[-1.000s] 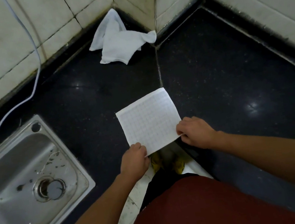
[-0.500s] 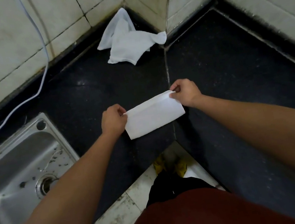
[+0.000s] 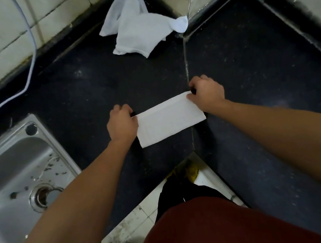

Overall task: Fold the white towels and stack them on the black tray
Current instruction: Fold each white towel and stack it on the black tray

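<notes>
A white towel (image 3: 169, 119), folded in half into a long rectangle, lies on the black countertop (image 3: 81, 95) in the middle of the view. My left hand (image 3: 121, 123) pinches its far left corner and my right hand (image 3: 207, 94) pinches its far right corner, both along the far edge. A crumpled heap of white towels (image 3: 138, 27) lies in the far corner against the tiled wall. No black tray is in view.
A steel sink (image 3: 13, 179) is set into the counter at the left. A white cable (image 3: 29, 49) runs down the tiled wall onto the counter. The counter forms an inner corner, with its front edge close to my body and floor tiles (image 3: 128, 224) below.
The flat towel was folded in half: both hands carried its near edge over to the far edge. Since half a second ago the hands have held the far corners nearly still.
</notes>
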The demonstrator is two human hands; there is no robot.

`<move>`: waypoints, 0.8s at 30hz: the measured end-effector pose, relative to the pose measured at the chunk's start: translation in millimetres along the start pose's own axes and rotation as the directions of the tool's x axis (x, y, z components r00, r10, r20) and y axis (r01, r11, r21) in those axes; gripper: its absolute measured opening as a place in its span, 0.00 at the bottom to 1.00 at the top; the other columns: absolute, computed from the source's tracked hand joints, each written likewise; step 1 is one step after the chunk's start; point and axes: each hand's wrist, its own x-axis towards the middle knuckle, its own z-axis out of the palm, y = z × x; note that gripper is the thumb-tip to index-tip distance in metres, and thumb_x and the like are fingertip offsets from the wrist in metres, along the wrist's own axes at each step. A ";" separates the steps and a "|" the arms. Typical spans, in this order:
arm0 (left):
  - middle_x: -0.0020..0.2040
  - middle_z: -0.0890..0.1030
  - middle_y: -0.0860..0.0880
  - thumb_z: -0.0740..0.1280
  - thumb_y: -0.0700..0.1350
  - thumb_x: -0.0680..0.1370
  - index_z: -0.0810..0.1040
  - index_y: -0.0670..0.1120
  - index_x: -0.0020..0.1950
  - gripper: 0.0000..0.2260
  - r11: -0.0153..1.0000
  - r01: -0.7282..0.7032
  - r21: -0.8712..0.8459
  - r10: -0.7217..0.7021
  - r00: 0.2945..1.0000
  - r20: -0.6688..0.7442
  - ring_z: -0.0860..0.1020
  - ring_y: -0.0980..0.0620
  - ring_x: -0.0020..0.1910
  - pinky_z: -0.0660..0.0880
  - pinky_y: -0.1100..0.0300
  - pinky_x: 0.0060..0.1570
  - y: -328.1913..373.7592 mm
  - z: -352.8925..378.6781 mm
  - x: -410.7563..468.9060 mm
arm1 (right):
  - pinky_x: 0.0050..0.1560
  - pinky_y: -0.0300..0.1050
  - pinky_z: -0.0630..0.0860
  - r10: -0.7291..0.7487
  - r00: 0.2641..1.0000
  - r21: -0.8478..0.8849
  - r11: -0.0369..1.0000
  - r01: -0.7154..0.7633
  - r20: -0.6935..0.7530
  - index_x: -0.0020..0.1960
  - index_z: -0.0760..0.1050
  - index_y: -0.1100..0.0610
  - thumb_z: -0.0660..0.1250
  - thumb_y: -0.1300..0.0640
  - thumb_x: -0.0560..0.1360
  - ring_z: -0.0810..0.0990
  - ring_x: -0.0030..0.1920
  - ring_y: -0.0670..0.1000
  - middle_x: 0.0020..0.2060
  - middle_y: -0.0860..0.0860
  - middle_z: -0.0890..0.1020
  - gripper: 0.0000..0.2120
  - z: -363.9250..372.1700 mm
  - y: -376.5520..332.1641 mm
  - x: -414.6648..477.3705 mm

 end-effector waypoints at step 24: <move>0.73 0.65 0.45 0.68 0.52 0.75 0.71 0.47 0.69 0.24 0.879 -0.373 0.297 0.315 0.922 0.225 0.62 0.43 0.71 0.62 0.48 0.66 -15.4 4.8 -50.2 | 0.44 0.46 0.70 0.219 0.969 -0.020 0.976 -0.218 0.116 0.59 0.75 0.54 0.69 0.45 0.74 0.80 0.52 0.57 0.53 0.53 0.80 0.19 -2.1 -7.9 -24.3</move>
